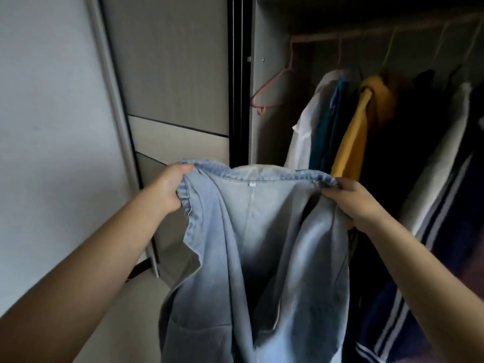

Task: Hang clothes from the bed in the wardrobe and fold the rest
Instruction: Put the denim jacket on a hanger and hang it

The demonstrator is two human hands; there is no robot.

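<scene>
A pale blue denim garment (251, 244) hangs in front of me, stretched by its waistband between both hands. My left hand (169, 188) grips the left end of the band with fingers curled over the hem. My right hand (352, 203) grips the right end near a metal zip or button. The cloth falls down out of the bottom of the frame. Behind it stands the open wardrobe (258, 100) with its hanging rail (366, 32) at the top right.
An empty pink hanger (269, 93) hangs at the rail's left end. To its right hang a white shirt (306, 127), a teal garment (327, 127), a yellow top (358, 121), dark clothes and a striped navy-and-white piece (419, 258). A grey sliding door (178, 74) and white wall are at left.
</scene>
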